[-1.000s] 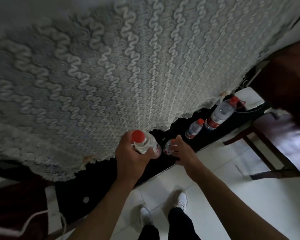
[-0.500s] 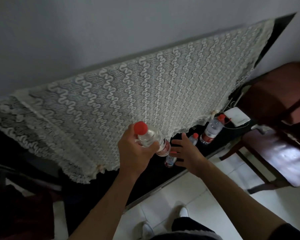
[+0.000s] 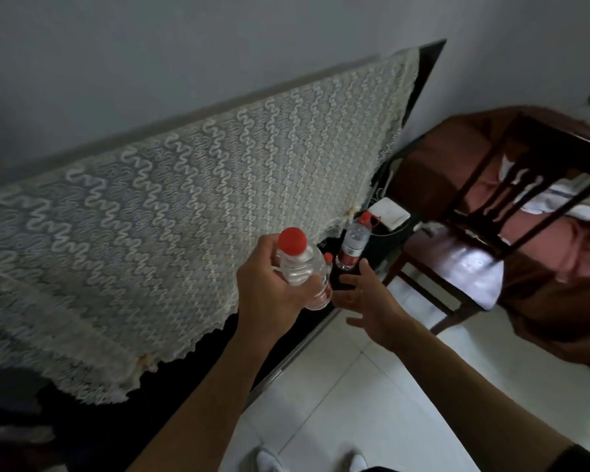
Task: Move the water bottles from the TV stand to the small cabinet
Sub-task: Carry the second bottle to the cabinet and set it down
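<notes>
My left hand [image 3: 269, 294] grips a clear water bottle with a red cap [image 3: 302, 267], held up in front of the lace cloth. My right hand [image 3: 368, 298] is spread with straight fingers and holds nothing, reaching toward the black TV stand [image 3: 286, 338]. A second bottle shows only its red cap [image 3: 328, 257] behind the held one. A third, taller bottle with a red cap and red label [image 3: 355, 241] stands upright on the stand, just beyond my right fingertips.
A cream lace cloth [image 3: 184, 233] drapes over the TV. A white box with cables [image 3: 389, 212] lies at the stand's right end. A dark wooden chair [image 3: 474, 253] stands close on the right. White tiled floor [image 3: 372, 403] lies below.
The view has pulled back and swung right. My left hand has lifted its bottle higher. My right hand has let go of the small bottle, spread its fingers and moved toward the bottles further right.
</notes>
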Motion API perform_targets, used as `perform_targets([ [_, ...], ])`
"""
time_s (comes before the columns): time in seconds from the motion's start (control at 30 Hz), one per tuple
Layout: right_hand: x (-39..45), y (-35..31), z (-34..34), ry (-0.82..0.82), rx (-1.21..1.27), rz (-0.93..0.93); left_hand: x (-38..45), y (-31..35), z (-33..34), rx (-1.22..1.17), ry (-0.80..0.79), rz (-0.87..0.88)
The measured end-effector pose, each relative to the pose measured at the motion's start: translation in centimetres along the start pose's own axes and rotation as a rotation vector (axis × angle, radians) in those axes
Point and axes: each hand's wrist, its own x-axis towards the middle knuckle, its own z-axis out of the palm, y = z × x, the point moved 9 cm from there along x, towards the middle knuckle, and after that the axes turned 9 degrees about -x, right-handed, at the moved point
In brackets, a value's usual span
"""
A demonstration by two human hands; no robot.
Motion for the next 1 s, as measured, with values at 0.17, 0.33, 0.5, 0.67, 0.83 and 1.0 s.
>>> perform_targets([
  [0.17,-2.3,1.7,-5.4,0.045,0.198,-0.013,-0.4,3.4,6.6,0.012,-0.206,0.074],
  [0.33,-5.7,4.2,-12.8,0.115,0.383,-0.035,-2.4,7.6,14.9,-0.001,-0.375,0.157],
  [0.5,-10.3,8.8,-21.4,0.174,0.541,-0.052,-7.5,12.5,24.4,-0.003,-0.531,0.257],
  [0.67,-15.5,14.9,-29.5,0.211,0.651,-0.036,-15.0,16.2,33.4,0.009,-0.649,0.282],
  [0.83,-20.7,21.0,-36.8,0.281,0.704,-0.026,-21.6,19.6,41.4,-0.011,-0.775,0.294],
  [1.0,-25.3,25.5,-43.7,0.355,0.716,-0.037,-27.1,22.6,48.2,-0.059,-0.871,0.334],
])
